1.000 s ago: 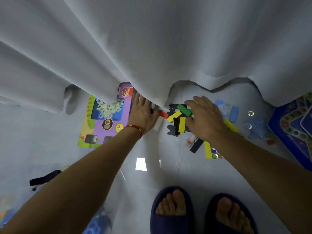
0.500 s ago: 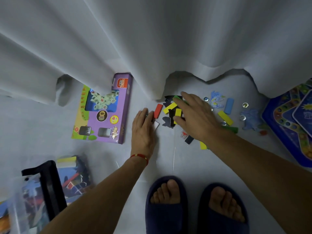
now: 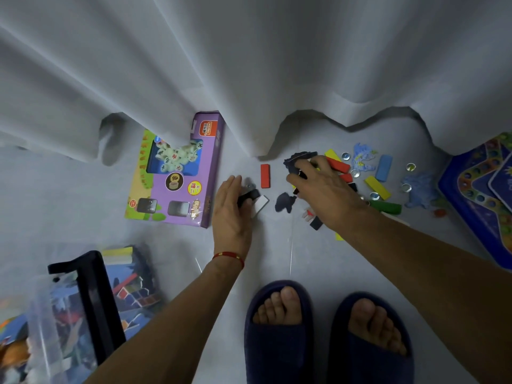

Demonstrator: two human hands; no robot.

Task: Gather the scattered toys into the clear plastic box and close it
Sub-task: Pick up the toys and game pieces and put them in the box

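Toys: left hand (image 3: 231,214) holds black + white blocks (image 3: 253,200), right hand (image 3: 322,189) pinches dark cutout (image 3: 297,160), prob. foam.

A white curtain (image 3: 249,65) hung down to the floor (image 3: 291,245) and closed off everything beyond its hem. Bare floor lay open between the purple game box (image 3: 177,176) on the left and the toy pile, and ran on toward the slippered feet (image 3: 279,328). A lone red block (image 3: 265,176) and a dark flat piece (image 3: 285,202) lay in that gap. To the right, blocks, a blue block (image 3: 384,167) and glass beads (image 3: 410,167) crowded the floor up to the blue game board (image 3: 476,195). At lower left the clear plastic box (image 3: 69,314) with its black handle stood just behind the left forearm.
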